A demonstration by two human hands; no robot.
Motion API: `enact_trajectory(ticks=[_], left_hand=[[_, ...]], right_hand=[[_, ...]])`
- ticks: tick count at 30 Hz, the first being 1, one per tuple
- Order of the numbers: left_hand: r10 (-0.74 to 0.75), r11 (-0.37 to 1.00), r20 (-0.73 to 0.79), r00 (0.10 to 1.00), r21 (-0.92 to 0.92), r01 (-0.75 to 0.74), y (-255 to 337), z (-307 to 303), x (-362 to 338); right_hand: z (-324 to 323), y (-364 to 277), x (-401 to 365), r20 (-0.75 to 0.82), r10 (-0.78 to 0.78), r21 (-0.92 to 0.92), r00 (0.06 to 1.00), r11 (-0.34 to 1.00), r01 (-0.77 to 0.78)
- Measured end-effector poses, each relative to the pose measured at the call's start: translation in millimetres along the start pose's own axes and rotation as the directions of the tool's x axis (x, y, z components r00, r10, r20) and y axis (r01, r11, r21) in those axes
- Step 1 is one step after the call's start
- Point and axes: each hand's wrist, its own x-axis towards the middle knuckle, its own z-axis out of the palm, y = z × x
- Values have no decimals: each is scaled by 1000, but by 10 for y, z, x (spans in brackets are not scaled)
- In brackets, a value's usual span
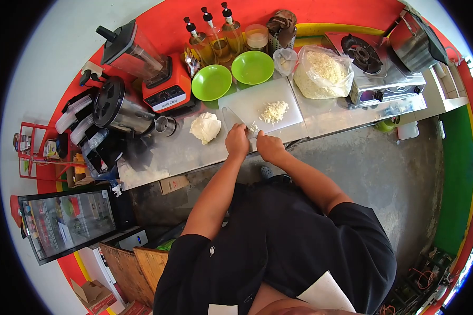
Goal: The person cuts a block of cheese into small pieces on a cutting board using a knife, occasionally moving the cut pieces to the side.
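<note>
My right hand (270,147) is closed around the handle of a knife (232,116), its blade slanting up and left over the white cutting board (242,100). Close beside it, my left hand (237,142) has curled fingers at the board's near edge, against or next to the blade. What those fingers hold, if anything, is too small to tell. A few pale chopped bits (254,127) lie between the two hands. On the right part of the board sits a heap of finely chopped whitish food (274,112).
Two green bowls (212,83) stand behind the board. A clear bag of shredded pale food (325,73) and a gas stove (370,68) are to the right. A crumpled whitish bundle (205,128), red blender (165,94) and steel appliance (123,107) occupy the left. Pump bottles (201,44) line the back.
</note>
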Motion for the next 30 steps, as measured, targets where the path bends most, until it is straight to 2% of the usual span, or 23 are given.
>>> enact_trajectory(ticks=[3, 8, 10, 12, 17, 19, 23, 25, 30], left_hand=[[11, 1000, 10, 1000, 19, -11, -24, -4, -2], [19, 1000, -11, 1000, 9, -19, 1, -19, -45], [43, 999, 3, 999, 25, -43, -25, -1, -39], [38, 999, -4, 999, 37, -37, -15, 7, -62], [-4, 1000, -29, 1000, 22, 5, 34, -35, -42], [-1, 999, 37, 999, 38, -1, -11, -20, -25], [11, 998, 23, 1000, 63, -13, -46, 28, -41], [18, 1000, -11, 1000, -4, -18, -32, 33, -58], [39, 999, 1, 999, 28, -39, -32, 18, -64]], right_hand=[[-49, -46, 9, -1, 5, -40, 1000, 999, -5], [12, 34, 9, 50, 12, 54, 999, 998, -15], [-82, 17, 43, 66, 2, 25, 998, 1000, -4], [-117, 15, 28, 80, -8, 0, 997, 1000, 8], [-77, 46, 62, 138, 7, 71, 990, 997, -17], [-128, 42, 71, 142, 1, 43, 990, 999, -7], [-173, -18, 38, 170, 14, 42, 985, 999, -22], [-127, -11, 45, 150, 15, 64, 989, 998, -25], [-160, -18, 79, 106, 0, 53, 994, 999, -6]])
